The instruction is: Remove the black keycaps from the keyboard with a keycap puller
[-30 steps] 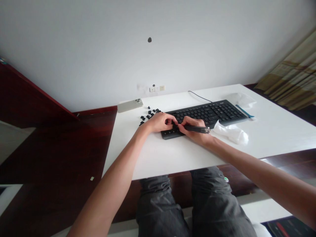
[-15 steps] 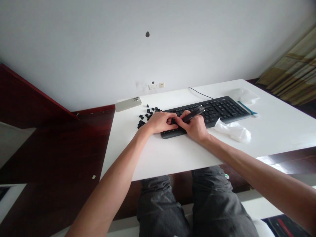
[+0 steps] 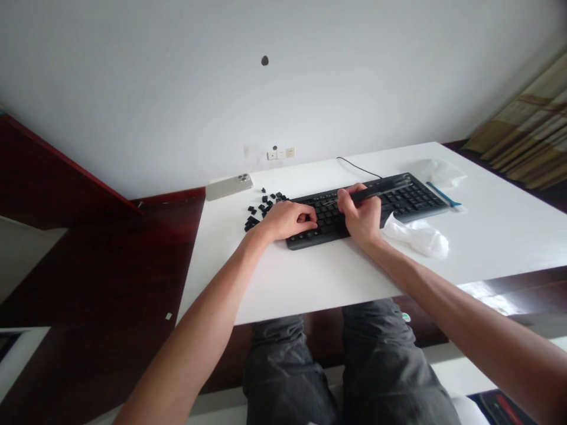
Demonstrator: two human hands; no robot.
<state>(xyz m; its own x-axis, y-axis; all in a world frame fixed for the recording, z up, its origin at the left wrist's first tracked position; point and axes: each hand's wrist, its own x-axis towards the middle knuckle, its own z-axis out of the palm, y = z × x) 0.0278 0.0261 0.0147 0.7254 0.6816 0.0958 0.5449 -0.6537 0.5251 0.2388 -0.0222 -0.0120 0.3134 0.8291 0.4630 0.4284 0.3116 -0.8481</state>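
A black keyboard (image 3: 425, 200) lies on the white table, with some of its left part behind my hands. My right hand (image 3: 363, 221) is closed around a black-handled screwdriver (image 3: 381, 188), whose thin metal shaft points left over the keys and whose handle points up to the right. Over the keyboard's left end rests my left hand (image 3: 290, 219), thumb and fingers curled together; anything between them is hidden. Several loose black keycaps (image 3: 252, 222) are scattered on the table just left of and behind that hand.
Right of the keyboard are a blue-handled brush (image 3: 444, 196) and a clear plastic bag (image 3: 445, 173). Crumpled white tissue (image 3: 419, 237) lies at its front edge. A phone (image 3: 229, 187) sits at the back left. The keyboard cable (image 3: 358, 167) runs toward the wall.
My right hand has moved right, away from my left hand, with the screwdriver now tilted flatter over the keys. My left hand has stayed nearly in place.
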